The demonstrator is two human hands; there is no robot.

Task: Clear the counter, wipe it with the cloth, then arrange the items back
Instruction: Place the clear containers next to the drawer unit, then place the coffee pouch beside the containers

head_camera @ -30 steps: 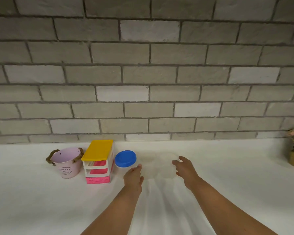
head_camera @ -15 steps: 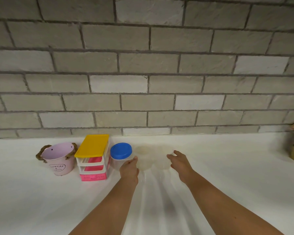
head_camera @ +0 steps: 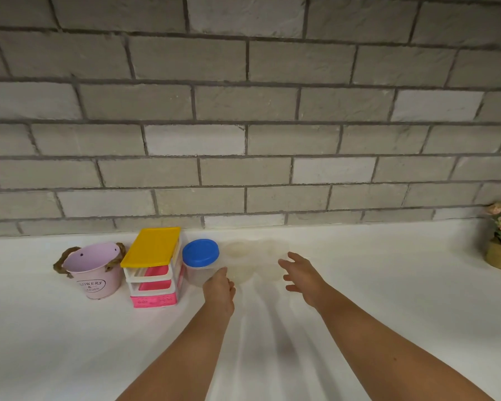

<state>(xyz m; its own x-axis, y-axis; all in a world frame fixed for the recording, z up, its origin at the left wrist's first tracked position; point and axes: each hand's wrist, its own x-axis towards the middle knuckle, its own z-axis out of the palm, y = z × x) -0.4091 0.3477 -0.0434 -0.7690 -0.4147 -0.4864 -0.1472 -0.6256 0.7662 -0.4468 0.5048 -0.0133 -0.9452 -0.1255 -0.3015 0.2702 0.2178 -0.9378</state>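
Arranging step, likely: left hand [head_camera: 219, 290] at the clear tray [head_camera: 253, 260], grip unclear, right hand [head_camera: 304, 277] spread; next, align tray beside the jar [head_camera: 200, 254].

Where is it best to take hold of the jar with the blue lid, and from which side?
Probably round its clear body below the lid, from the right: the jar stands upright, and the drawer unit crowds its left side.

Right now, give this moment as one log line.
left hand: at clear tray, grip unclear | right hand: open, beside tray | jar, drawers, bucket: on counter
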